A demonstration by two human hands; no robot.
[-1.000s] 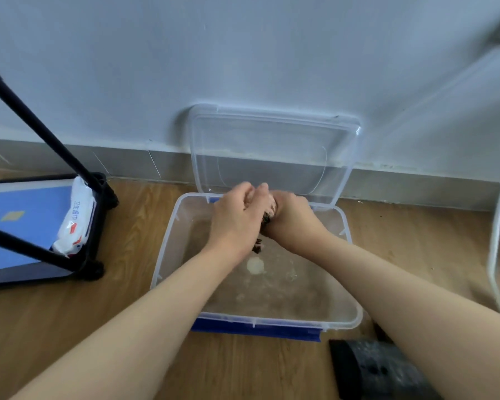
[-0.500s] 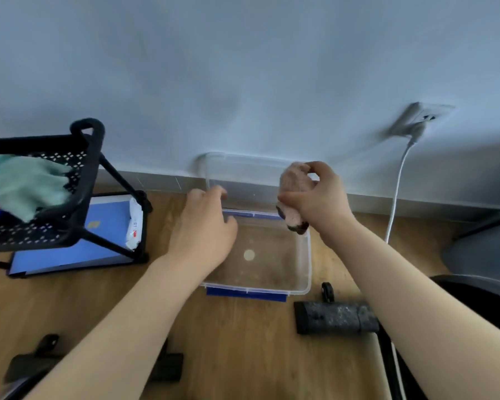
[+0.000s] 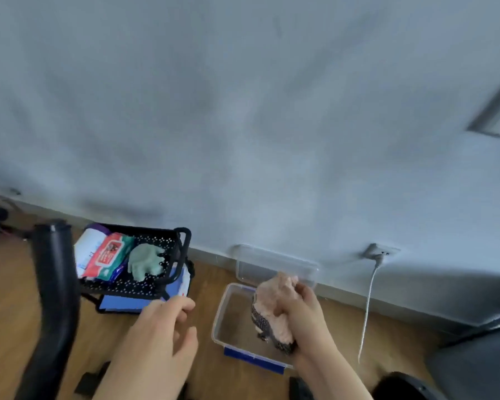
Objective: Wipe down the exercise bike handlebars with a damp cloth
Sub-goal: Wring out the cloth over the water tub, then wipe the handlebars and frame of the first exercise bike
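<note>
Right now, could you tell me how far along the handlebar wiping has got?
Early stage. Done, apparently: the cloth is bunched up and lifted above the clear tub. In hand: the right hand grips it, while the left hand is open and empty. Left: the black handlebar at left is untouched, so all wiping remains.

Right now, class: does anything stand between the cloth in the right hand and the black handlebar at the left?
Only the empty left hand lies between the bunched pink cloth, held in the right hand, and the black padded handlebar. Nothing fixed blocks the way.
</note>
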